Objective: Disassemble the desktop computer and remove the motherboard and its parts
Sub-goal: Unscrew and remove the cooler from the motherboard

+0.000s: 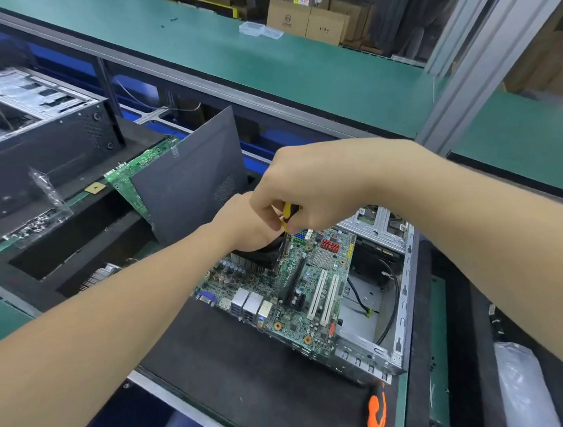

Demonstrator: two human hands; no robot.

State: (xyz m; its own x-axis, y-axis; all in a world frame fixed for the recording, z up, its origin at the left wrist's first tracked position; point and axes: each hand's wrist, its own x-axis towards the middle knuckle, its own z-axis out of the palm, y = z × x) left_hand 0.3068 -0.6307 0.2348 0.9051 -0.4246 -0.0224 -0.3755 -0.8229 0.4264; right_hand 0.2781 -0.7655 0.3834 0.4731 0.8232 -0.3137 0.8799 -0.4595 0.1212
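A green motherboard (297, 297) lies in an open grey metal computer case (401, 337) on a black mat. My right hand (308, 185) is closed on a yellow-and-black screwdriver (286, 218) held upright, its shaft reaching down beside the black CPU cooler (266, 251). My left hand (241, 225) rests on that cooler, just under and left of my right hand; its fingers are hidden. White and black expansion slots sit on the board's near right part.
A dark side panel (190, 179) leans upright behind the case, with another green board (125, 175) behind it. A second black case (41, 128) stands at left. An orange-handled tool (377, 410) lies at the mat's front. A bagged item (524, 390) lies at right.
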